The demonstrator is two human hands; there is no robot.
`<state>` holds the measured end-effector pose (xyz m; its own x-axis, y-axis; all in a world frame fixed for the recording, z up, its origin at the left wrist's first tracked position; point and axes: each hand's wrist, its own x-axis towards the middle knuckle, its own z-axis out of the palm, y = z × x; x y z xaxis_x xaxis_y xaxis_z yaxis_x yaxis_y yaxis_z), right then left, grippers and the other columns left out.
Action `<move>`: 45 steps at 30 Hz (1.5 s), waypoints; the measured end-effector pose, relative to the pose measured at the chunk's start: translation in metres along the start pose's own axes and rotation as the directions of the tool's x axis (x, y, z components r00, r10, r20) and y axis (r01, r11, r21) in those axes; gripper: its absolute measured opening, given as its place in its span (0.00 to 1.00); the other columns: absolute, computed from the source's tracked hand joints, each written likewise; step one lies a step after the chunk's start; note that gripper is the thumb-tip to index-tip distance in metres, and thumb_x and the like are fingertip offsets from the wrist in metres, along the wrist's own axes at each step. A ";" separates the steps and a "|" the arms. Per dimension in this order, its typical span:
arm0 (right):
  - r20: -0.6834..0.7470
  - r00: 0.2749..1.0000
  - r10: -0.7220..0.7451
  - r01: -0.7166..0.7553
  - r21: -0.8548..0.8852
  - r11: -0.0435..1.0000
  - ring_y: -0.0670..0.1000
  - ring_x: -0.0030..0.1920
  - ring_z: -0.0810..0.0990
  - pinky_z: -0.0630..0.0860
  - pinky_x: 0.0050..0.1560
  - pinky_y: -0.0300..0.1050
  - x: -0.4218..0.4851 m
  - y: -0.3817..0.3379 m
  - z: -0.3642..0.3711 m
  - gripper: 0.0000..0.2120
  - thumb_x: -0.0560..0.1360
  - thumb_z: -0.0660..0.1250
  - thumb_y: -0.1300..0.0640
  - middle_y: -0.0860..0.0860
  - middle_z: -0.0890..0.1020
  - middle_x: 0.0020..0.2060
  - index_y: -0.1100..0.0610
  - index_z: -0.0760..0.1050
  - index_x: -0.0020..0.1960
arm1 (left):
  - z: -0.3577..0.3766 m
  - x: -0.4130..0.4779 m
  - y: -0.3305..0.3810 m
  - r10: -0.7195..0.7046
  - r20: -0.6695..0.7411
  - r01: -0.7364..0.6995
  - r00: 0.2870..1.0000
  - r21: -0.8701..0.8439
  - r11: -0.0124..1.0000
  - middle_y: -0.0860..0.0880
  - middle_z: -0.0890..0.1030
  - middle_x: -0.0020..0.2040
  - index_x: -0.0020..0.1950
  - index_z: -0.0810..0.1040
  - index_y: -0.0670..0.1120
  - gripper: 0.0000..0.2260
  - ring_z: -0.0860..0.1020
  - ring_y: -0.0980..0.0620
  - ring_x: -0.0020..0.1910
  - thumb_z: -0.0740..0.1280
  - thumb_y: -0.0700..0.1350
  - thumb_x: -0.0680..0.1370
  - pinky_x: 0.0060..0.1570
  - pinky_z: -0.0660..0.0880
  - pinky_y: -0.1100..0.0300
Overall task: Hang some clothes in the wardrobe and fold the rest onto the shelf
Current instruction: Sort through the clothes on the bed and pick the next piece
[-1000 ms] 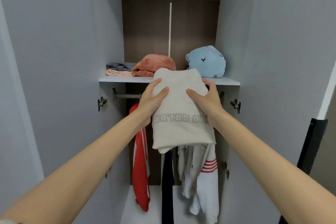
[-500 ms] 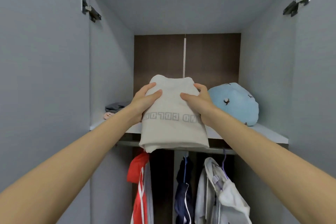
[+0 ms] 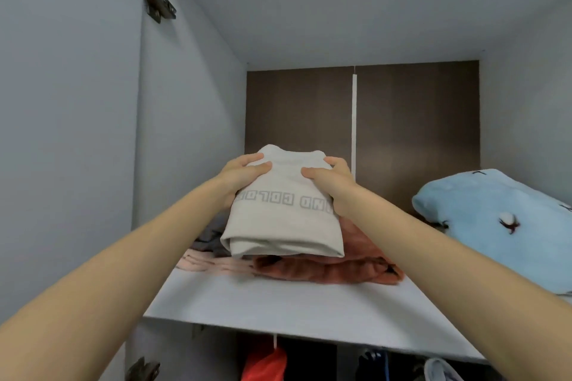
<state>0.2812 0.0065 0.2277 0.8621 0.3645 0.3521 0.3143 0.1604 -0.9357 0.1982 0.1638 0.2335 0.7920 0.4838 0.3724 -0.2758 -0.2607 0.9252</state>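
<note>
Both hands, left hand and right hand, grip the folded beige garment by its sides above the rust-coloured fleece. It should go down level and square on that pile on the shelf, fingers sliding out sideways so the folds hold.

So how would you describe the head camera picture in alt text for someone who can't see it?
Both hands, left hand and right hand, hold a folded beige garment over a rust-coloured folded garment on the wardrobe shelf. A light blue bundle lies to the right, and hung clothes show below.
</note>
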 end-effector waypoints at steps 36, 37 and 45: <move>0.360 0.838 -0.410 0.512 -0.778 0.363 0.56 0.66 0.71 0.70 0.65 0.52 0.005 0.048 0.025 0.20 0.79 0.61 0.56 0.55 0.75 0.66 0.56 0.67 0.71 | -0.020 0.007 -0.052 0.423 0.054 -0.234 0.904 0.893 0.385 0.49 0.75 0.67 0.71 0.70 0.53 0.18 0.73 0.47 0.64 0.61 0.49 0.81 0.59 0.72 0.52; 0.360 0.832 -0.421 0.518 -0.777 0.359 0.56 0.65 0.72 0.70 0.64 0.52 -0.008 0.045 0.012 0.20 0.79 0.61 0.57 0.54 0.75 0.65 0.56 0.68 0.70 | -0.013 -0.009 -0.048 0.439 0.075 -0.261 0.895 0.887 0.380 0.48 0.74 0.68 0.71 0.70 0.53 0.18 0.73 0.47 0.65 0.61 0.49 0.81 0.61 0.72 0.51; 0.272 0.855 -0.443 0.461 -0.790 0.404 0.52 0.65 0.74 0.68 0.60 0.42 -0.113 0.041 -0.084 0.17 0.78 0.63 0.55 0.51 0.77 0.65 0.55 0.74 0.66 | 0.053 -0.142 -0.030 0.496 0.089 -0.335 0.864 0.837 0.433 0.49 0.76 0.66 0.70 0.72 0.53 0.18 0.73 0.47 0.64 0.61 0.50 0.80 0.60 0.72 0.51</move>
<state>0.2295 -0.1049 0.1475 0.4895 0.4898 0.7214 0.8382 -0.4924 -0.2344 0.1234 0.0587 0.1489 0.5959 0.2140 0.7741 0.0714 -0.9741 0.2144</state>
